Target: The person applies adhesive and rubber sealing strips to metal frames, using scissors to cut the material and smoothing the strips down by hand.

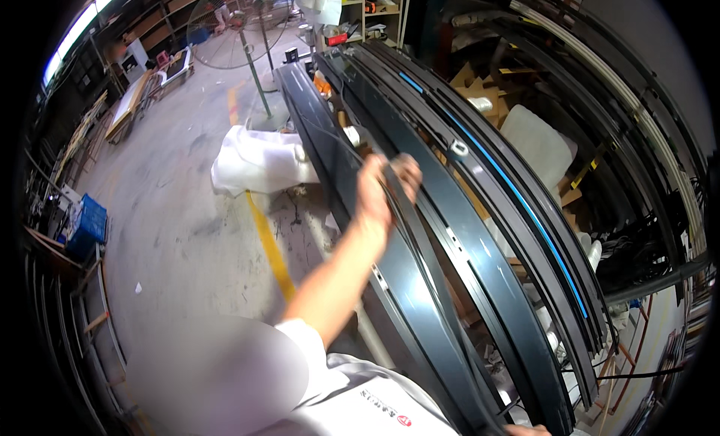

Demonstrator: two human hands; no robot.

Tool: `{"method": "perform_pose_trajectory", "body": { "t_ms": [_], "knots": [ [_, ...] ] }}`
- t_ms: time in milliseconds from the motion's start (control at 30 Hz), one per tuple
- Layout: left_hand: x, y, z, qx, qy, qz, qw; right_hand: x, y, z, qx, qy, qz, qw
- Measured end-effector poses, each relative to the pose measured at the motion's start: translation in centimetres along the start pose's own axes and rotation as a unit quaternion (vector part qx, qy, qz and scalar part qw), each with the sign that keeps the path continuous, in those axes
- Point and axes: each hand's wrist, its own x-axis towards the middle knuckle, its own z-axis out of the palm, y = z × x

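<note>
My left hand [384, 187] reaches forward and is closed around a thin black rubber strip [420, 278] that runs along a long dark metal frame profile [352, 173]. The strip trails back toward me over the profile. Several more dark profiles [480, 233] lie side by side to the right, one with a blue stripe [525, 211]. Only a sliver of my right hand [529, 430] shows at the bottom edge, beside the near end of the profiles; its fingers are hidden.
A white bag [255, 162] lies on the concrete floor left of the profiles, by a yellow floor line [270, 248]. A standing fan [240, 31] is behind it. A blue crate [88, 224] and racks line the left wall. Cardboard and cables fill the right.
</note>
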Motion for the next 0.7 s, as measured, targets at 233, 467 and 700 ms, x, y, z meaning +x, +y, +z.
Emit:
{"method": "perform_pose_trajectory", "body": {
  "t_ms": [233, 467, 700],
  "knots": [
    [21.9, 29.7, -0.5, 0.355, 0.136, 0.256, 0.889, 1.3, -4.5, 1.0, 0.065, 0.016, 0.133, 0.989],
    [26.9, 47.8, 7.7, 0.425, 0.002, 0.250, 0.870, 9.7, -7.6, 6.6, 0.175, -0.116, 0.134, 0.969],
    [21.4, 48.4, 11.1, 0.838, -0.180, 0.479, 0.193, 1.9, 0.5, 5.7, 0.119, -0.006, 0.108, 0.987]
  ]
}}
